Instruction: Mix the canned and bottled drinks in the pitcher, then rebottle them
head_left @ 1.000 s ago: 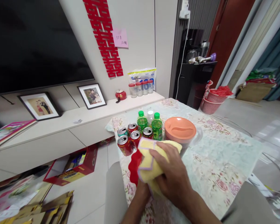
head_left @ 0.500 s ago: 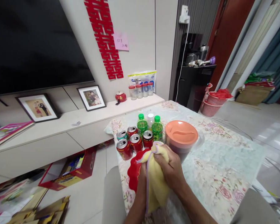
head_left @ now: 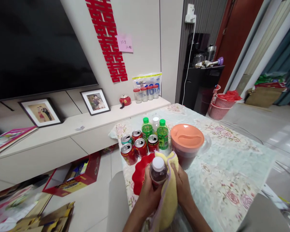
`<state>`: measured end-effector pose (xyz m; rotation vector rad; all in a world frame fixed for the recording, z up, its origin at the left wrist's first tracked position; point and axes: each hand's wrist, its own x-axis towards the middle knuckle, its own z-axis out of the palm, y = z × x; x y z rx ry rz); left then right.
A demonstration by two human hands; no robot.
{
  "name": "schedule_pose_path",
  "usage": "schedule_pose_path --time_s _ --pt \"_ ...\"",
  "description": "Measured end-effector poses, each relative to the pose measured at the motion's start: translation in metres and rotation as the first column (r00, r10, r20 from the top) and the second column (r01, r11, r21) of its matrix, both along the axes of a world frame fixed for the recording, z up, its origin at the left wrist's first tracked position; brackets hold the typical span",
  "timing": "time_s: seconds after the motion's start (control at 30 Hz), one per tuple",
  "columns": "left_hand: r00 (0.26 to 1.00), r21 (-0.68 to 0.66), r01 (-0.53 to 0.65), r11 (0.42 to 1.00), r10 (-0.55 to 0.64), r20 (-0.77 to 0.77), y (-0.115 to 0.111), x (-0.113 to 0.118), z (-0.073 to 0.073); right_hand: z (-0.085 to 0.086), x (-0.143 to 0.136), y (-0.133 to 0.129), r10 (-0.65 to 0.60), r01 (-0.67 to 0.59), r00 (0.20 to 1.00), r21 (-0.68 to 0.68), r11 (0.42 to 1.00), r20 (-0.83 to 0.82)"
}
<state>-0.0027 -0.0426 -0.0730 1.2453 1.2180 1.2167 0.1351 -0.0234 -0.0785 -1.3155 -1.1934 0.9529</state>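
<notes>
My left hand is wrapped round a bottle of dark liquid with a white cap, held upright close to me. My right hand grips a yellow cloth with a purple edge, which hangs down along the bottle's right side. The bottle's lower part is hidden by my fingers and the cloth. Behind the hands lies a red scalloped plate. Several opened drink cans stand beyond it, next to green-capped bottles. A pitcher with an orange lid stands just past my right hand.
A flowered cloth covers the table. Along the wall runs a white cabinet bearing picture frames, a red pot and red-lidded jars. An open red box sits on the floor at left. Pink baskets stand beyond the table.
The yellow cloth has come off the top of the bottle and moved right, so the white cap now shows. My right hand has shifted slightly right and down with the cloth.
</notes>
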Motion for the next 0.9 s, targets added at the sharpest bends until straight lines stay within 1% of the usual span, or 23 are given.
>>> schedule_pose_path --time_s 0.07,0.1,0.17,0.27,0.37,0.4,0.47,0.53,0.57,0.6,0.63,0.67,0.73,0.8,0.83,0.9 --pt "0.996 -0.016 0.057 0.998 -0.056 0.067 -0.001 -0.002 0.001 -0.004 0.0 0.0 -0.005 0.006 1.0 -0.009 1.0 0.019" --pt "0.994 -0.018 0.059 0.998 -0.057 0.095 -0.001 -0.003 0.001 -0.005 0.0 0.0 -0.009 0.01 1.0 -0.011 1.0 0.029" --pt "0.991 -0.015 0.009 1.0 -0.007 0.134 -0.001 -0.003 0.0 -0.005 -0.001 -0.002 -0.024 0.024 0.999 -0.015 1.0 0.049" --pt "0.98 -0.016 -0.104 0.994 0.106 0.168 0.001 -0.003 -0.002 0.0 -0.006 -0.009 -0.035 0.037 0.997 -0.019 0.999 0.065" --pt "0.973 -0.025 -0.148 0.989 0.15 0.174 0.003 0.0 -0.003 0.005 -0.011 -0.024 -0.052 0.053 0.996 -0.002 0.999 0.078" --pt "0.97 -0.026 -0.166 0.986 0.168 0.173 0.004 0.001 -0.002 0.006 -0.013 -0.029 -0.065 0.063 0.993 0.027 0.998 0.095" --pt "0.957 -0.05 -0.243 0.969 0.248 0.149 0.004 0.005 0.003 0.007 -0.016 -0.038 -0.088 0.062 0.983 0.156 0.986 0.161" --pt "0.933 -0.124 -0.329 0.936 0.342 0.109 0.003 0.008 0.011 0.007 -0.018 -0.042 -0.119 0.037 0.962 0.315 0.948 0.244" --pt "0.926 -0.176 -0.346 0.921 0.366 0.094 0.002 0.009 0.015 0.007 -0.019 -0.04 -0.131 0.02 0.952 0.371 0.928 0.277" --pt "0.927 -0.226 -0.337 0.914 0.364 0.089 0.0 0.01 0.018 0.008 -0.019 -0.038 -0.136 0.008 0.946 0.4 0.917 0.294" --pt "0.935 -0.248 -0.312 0.917 0.343 0.091 -0.002 0.011 0.021 0.009 -0.018 -0.033 -0.135 0.009 0.947 0.397 0.918 0.291" --pt "0.947 -0.229 -0.282 0.932 0.309 0.092 -0.005 0.011 0.023 0.01 -0.017 -0.028 -0.123 0.014 0.954 0.37 0.929 0.273" --pt "0.972 -0.109 -0.22 0.969 0.227 0.055 -0.011 0.01 0.021 0.012 -0.014 -0.018 -0.079 0.017 0.974 0.282 0.959 0.211" --pt "0.986 0.007 -0.168 0.986 0.168 0.004 -0.016 0.008 0.014 0.01 -0.01 -0.009 -0.049 0.019 0.986 0.184 0.983 0.158" --pt "0.988 0.037 -0.156 0.987 0.157 -0.009 -0.017 0.006 0.01 0.008 -0.009 -0.006 -0.035 0.013 0.988 0.148 0.989 0.152" --pt "0.988 0.048 -0.149 0.988 0.15 -0.017 -0.018 0.001 0.003 0.001 -0.007 -0.003 -0.016 -0.003 0.985 0.11 0.994 0.173"
